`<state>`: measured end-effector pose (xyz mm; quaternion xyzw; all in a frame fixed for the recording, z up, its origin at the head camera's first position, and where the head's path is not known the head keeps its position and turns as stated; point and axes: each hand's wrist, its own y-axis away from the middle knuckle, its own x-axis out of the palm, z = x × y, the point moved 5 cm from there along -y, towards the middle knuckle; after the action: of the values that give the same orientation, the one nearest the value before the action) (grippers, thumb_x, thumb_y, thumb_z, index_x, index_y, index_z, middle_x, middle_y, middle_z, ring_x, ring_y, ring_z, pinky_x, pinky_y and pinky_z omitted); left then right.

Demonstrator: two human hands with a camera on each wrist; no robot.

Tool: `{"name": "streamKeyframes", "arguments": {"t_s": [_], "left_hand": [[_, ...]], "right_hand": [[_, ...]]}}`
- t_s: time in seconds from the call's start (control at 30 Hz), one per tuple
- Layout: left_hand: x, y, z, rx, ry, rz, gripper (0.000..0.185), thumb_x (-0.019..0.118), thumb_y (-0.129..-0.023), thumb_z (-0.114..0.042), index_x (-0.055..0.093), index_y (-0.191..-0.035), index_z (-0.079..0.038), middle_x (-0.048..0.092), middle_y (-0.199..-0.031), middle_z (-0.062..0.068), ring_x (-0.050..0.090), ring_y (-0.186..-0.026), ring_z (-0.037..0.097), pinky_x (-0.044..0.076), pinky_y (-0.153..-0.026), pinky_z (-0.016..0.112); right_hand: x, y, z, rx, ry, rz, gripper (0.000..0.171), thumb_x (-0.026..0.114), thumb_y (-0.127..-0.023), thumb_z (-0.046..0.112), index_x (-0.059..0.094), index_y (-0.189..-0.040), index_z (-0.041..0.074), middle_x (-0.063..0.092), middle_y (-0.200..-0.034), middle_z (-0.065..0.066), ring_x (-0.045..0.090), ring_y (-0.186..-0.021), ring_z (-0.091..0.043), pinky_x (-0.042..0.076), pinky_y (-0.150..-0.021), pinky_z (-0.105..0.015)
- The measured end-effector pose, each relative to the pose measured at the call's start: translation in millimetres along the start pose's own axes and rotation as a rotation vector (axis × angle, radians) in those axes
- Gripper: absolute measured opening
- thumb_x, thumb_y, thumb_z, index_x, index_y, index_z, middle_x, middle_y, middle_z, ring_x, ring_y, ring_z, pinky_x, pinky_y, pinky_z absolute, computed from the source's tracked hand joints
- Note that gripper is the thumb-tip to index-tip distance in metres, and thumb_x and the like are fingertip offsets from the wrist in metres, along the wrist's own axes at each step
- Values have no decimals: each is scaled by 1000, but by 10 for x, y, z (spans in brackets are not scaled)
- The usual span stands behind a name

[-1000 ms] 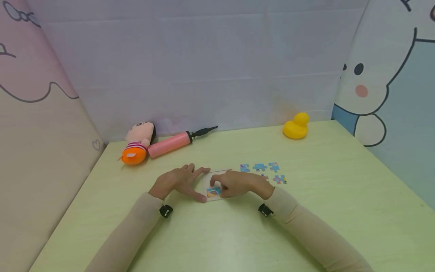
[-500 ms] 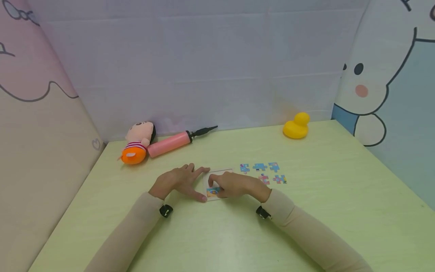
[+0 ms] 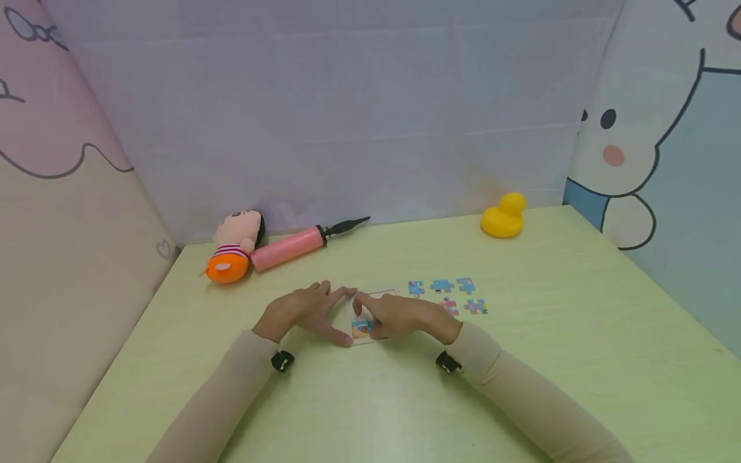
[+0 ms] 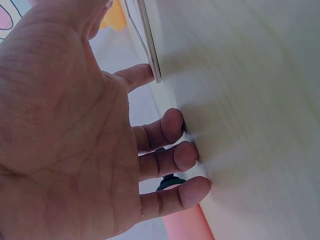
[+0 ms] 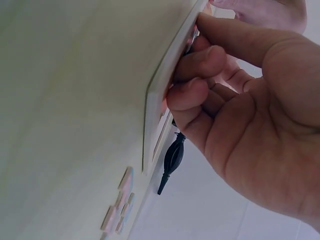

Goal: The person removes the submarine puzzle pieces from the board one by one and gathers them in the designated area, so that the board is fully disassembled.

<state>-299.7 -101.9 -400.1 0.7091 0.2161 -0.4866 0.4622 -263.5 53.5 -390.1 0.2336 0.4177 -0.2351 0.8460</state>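
Note:
A white puzzle tray [image 3: 382, 294] lies flat on the table in front of me. In its near left corner sits a picture piece [image 3: 359, 330] in orange and blue. My left hand [image 3: 307, 312] spreads its thumb and index finger along the tray's left side; the index fingertip touches the tray's corner in the left wrist view, while the other fingertips rest on the table. Over the tray, my right hand [image 3: 396, 316] bends its index finger down and pinches a small puzzle piece [image 5: 191, 39] against the thumb. That piece is mostly hidden by the fingers.
Several loose puzzle pieces [image 3: 442, 285] lie right of the tray, one partly behind the right wrist. At the back left are a plush doll [image 3: 228, 247] and a pink hand pump [image 3: 289, 249] with a black nozzle. A yellow rubber duck [image 3: 503, 217] sits back right.
My right hand has shifted slightly left over the tray, uncovering more of the loose pieces near its wrist. The left hand keeps its place at the tray's side.

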Motion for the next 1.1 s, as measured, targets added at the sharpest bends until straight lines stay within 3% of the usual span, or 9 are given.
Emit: {"name": "streamKeyframes", "arguments": {"t_s": [0.1, 0.3, 0.47, 0.57, 0.7, 0.87, 1.1], "left_hand": [[-4, 11, -7, -3, -9, -4, 105, 68, -75, -76, 24, -158, -30, 44, -116, 11, 46, -106, 28, 46, -83, 47], [1, 21, -12, -8, -29, -2, 107, 67, -75, -77, 24, -158, -24, 43, -113, 11, 46, -103, 27, 45, -81, 44], [3, 21, -16, -10, -34, -4, 108, 67, -75, -77, 25, -157, -21, 43, -114, 11, 46, -103, 27, 46, -82, 45], [6, 22, -17, -9, -33, -8, 108, 68, -76, -76, 25, -157, -20, 43, -114, 11, 46, -103, 26, 46, -82, 45], [7, 23, -23, 0, -26, -14, 107, 69, -76, -75, 25, -158, -22, 43, -113, 11, 46, -102, 26, 45, -80, 44], [15, 16, -20, -5, -12, -11, 104, 69, -76, -75, 24, -158, -28, 44, -117, 11, 46, -104, 27, 46, -82, 46], [23, 6, -11, -24, 0, -5, 105, 68, -74, -77, 24, -158, -32, 44, -125, 13, 47, -112, 29, 47, -89, 52]], "right_hand": [[-13, -4, 1, -69, -21, -7, 33, 58, -93, -3, 39, -117, 10, 34, -58, 7, 31, -50, -6, 30, -53, -21], [-34, -19, 19, -201, 5, -55, 45, 54, -98, -1, 33, -137, 0, 38, -65, 7, 33, -52, -3, 30, -55, -20], [-37, -25, 53, -213, 35, -90, 42, 48, -103, 2, 32, -142, -2, 49, -83, 5, 40, -60, -4, 36, -61, -21], [-45, -25, 64, -185, 19, -85, 30, 48, -104, 4, 41, -133, 0, 50, -83, 5, 42, -64, -4, 38, -65, -21], [-105, 7, 56, -146, -42, -69, 2, 50, -102, 4, 49, -104, 5, 46, -76, 5, 40, -62, -5, 36, -63, -22], [-230, 89, -22, -71, -98, -59, 9, 54, -102, 7, 50, -95, 10, 52, -81, 4, 42, -60, -7, 37, -61, -22], [-387, 216, -125, -57, -72, -31, 10, 55, -100, 8, 52, -91, 12, 55, -82, 3, 48, -62, -8, 43, -62, -24]]}}
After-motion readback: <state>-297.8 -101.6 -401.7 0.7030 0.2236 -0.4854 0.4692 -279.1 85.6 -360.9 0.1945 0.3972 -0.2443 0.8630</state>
